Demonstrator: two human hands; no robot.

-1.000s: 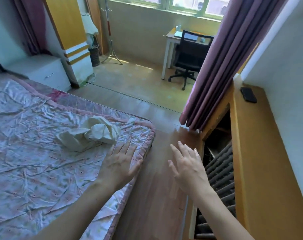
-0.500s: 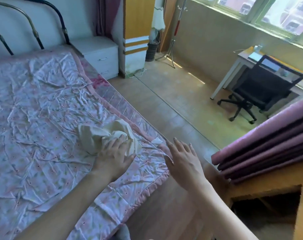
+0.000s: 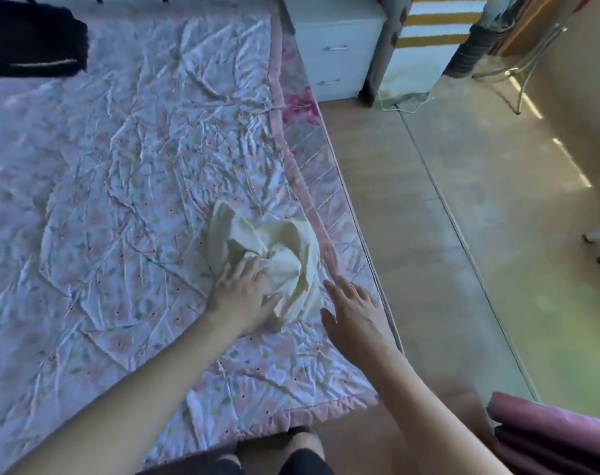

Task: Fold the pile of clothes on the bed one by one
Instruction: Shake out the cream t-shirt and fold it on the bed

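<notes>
Cream garment (image 3: 274, 248), crumpled in a loose heap on the bed (image 3: 120, 166), close to the bed's right edge. Not yet spread flat, no fold made; folding barely begun. Dark garment (image 3: 31, 39) at the bed's far left corner, also unfolded. Left hand (image 3: 242, 298) palm down on the heap's near side, fingers spread, thumb against the cloth; firm grasp not discernible. Right hand (image 3: 355, 311) just beside the heap, fingers straight and released, holding nothing.
</notes>
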